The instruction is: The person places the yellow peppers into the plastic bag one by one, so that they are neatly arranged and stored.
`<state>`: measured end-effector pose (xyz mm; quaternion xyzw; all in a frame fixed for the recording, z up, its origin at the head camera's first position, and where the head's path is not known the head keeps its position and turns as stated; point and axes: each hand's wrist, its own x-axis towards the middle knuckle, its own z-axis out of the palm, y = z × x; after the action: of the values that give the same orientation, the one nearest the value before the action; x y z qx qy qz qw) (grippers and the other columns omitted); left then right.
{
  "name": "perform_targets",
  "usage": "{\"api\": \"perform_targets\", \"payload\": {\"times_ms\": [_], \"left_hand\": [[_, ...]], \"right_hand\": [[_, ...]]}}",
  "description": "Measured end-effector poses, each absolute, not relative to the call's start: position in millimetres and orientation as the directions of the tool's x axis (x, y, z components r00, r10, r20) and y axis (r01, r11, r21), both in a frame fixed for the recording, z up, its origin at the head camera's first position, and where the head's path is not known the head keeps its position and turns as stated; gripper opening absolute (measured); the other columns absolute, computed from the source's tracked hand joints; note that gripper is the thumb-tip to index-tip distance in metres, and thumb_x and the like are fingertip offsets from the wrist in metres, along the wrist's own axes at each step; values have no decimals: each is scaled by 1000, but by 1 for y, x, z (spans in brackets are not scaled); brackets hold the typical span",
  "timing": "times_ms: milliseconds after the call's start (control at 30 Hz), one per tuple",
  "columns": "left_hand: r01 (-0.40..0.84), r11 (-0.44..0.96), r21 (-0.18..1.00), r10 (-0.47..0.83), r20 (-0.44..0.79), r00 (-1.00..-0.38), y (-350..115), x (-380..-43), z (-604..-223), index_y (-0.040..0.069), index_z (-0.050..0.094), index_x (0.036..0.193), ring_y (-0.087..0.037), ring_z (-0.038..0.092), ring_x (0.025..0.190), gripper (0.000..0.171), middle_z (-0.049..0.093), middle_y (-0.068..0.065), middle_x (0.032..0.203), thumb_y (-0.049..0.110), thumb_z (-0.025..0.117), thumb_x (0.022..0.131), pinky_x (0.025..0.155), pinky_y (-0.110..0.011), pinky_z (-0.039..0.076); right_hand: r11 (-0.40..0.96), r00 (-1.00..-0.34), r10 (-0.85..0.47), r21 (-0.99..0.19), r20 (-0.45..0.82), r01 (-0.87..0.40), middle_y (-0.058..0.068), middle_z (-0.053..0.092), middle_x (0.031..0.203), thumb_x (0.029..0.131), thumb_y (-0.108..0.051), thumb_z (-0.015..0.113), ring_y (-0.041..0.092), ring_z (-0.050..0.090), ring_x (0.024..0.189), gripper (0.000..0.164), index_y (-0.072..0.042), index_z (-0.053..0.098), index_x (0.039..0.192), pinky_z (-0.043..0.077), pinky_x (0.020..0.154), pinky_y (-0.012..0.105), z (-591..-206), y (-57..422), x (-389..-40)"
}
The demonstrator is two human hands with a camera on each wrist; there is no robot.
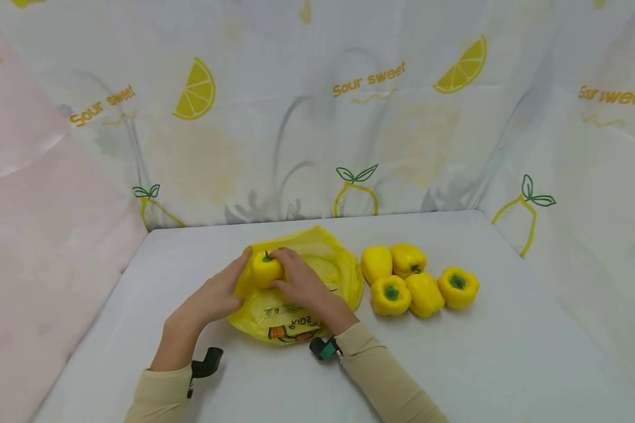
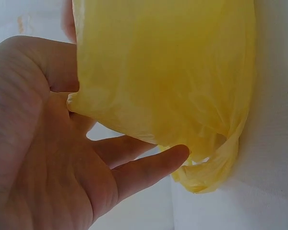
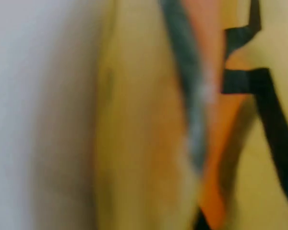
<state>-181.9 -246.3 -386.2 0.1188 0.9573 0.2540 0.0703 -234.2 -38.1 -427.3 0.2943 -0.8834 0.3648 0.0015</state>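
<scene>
A yellow plastic bag (image 1: 323,249) lies with its mouth spread wide, printed lettering on its near side. My left hand (image 1: 214,296) grips the bag's left edge between thumb and fingers; in the left wrist view the yellow film (image 2: 163,72) runs into that grip while other fingers extend beneath. Over the mouth, my right hand (image 1: 303,281) holds a yellow bell pepper (image 1: 264,271), its green stem facing up, close beside the left fingertips. The right wrist view shows only the bag's black and orange print (image 3: 259,105), partly blurred; the right fingers are out of that frame.
Several yellow bell peppers (image 1: 424,294) sit clustered on the white tabletop (image 1: 508,352), just right of the bag. A printed fabric backdrop (image 1: 275,135) rises behind the table, with more cloth at both sides.
</scene>
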Motion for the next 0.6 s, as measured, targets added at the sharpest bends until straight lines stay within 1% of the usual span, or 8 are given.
{"api": "perform_targets", "payload": {"times_ms": [100,200,367,600], "left_hand": [[190,842,505,262,-75,-962,-247,-181,-386,13,7,161,-39,22,152,97,16,-14,167,-2,56,79,121,-60,23],[186,841,508,256,-72,-964,-247,-182,-385,13,7,161,-40,23,152,98,16,-14,167,-3,57,78,121,-61,23],[182,840,512,257,-80,-963,-248,-182,-384,15,6,161,-39,21,152,98,15,-13,168,-4,57,80,121,-61,22],[176,838,517,254,-85,-963,-246,-183,-384,15,6,161,-39,20,153,98,15,-13,168,-3,58,80,122,-60,21]], "right_hand": [[569,-828,-523,-640,202,-516,7,34,160,95,-28,67,26,45,141,57,-21,43,147,41,117,41,-423,-35,-233],[565,-825,-526,-641,206,-520,6,33,161,95,-28,67,25,42,144,63,-20,39,150,39,118,41,-418,-30,-233],[539,-823,-530,-668,203,-512,2,35,159,95,-29,66,21,39,145,66,-20,33,153,36,120,41,-409,-24,-234],[537,-817,-547,-674,180,-508,2,38,157,96,-31,65,22,41,144,65,-21,36,152,38,119,42,-391,-11,-231]]}}
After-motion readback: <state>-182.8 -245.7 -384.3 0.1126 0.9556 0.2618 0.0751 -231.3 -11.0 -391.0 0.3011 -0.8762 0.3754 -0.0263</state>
